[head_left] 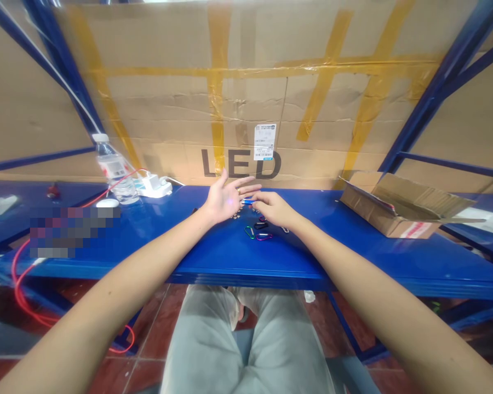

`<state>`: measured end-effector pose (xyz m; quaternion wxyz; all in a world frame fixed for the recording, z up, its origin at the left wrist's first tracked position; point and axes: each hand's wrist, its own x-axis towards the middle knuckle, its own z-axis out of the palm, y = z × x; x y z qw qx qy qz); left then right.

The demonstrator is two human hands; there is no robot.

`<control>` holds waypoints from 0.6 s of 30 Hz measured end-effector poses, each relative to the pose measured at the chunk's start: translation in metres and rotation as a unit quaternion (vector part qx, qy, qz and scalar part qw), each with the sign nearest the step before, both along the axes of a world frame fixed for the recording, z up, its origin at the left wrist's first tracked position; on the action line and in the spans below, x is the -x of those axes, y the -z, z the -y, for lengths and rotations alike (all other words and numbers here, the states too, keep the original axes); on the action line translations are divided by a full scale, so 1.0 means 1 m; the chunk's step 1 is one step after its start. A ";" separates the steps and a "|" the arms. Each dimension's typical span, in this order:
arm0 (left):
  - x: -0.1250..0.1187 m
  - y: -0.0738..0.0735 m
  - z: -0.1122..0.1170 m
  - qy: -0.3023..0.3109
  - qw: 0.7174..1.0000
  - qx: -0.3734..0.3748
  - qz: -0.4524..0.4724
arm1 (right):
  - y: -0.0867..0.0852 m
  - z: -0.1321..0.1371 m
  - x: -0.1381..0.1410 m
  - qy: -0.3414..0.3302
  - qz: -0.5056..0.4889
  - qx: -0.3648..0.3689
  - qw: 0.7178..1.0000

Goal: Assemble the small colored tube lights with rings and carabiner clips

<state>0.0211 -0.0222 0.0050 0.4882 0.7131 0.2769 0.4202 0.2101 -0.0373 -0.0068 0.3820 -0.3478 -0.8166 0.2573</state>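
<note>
My left hand [225,200] is held palm up with its fingers spread, above the blue table. A small bluish-white spot of light shows on its palm. My right hand [273,208] pinches a small blue flashlight [247,202], whose end points toward the left palm. Just below my hands lie several small carabiners: a green carabiner [249,233], a purple carabiner [264,237] and a black carabiner [261,225]. A silver one [285,230] lies partly under my right wrist. Small brass-coloured pieces [235,215] sit beside my left fingers, too small to make out.
An open cardboard box [411,227] stands at the right. At the left are a water bottle [117,172], a white power strip [154,187] and a red cable [18,268]. A large taped cardboard panel [168,120] rises behind the blue table [230,260], between blue metal posts.
</note>
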 end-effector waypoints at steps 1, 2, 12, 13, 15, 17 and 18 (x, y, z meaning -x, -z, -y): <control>0.000 0.000 0.001 0.003 1.000 0.024 0.019 | 0.000 -0.001 0.000 -0.001 0.002 -0.002 1.000; -0.001 0.000 0.001 0.011 0.998 0.049 0.039 | 0.001 -0.001 0.000 -0.001 0.002 -0.004 1.000; -0.003 0.008 -0.005 0.100 0.946 0.214 0.221 | 0.002 -0.003 -0.001 0.014 0.012 -0.013 1.000; -0.003 0.008 -0.005 0.104 0.944 0.219 0.225 | 0.002 -0.003 -0.001 0.014 0.012 -0.015 1.000; -0.002 0.008 -0.006 0.108 0.940 0.226 0.231 | 0.002 -0.003 -0.001 0.011 0.007 -0.019 1.000; -0.002 0.008 -0.005 0.107 0.938 0.232 0.234 | 0.002 -0.003 -0.001 0.007 0.001 -0.019 1.000; -0.003 0.007 -0.005 0.104 0.938 0.234 0.234 | 0.002 -0.003 -0.001 0.006 0.000 -0.018 1.000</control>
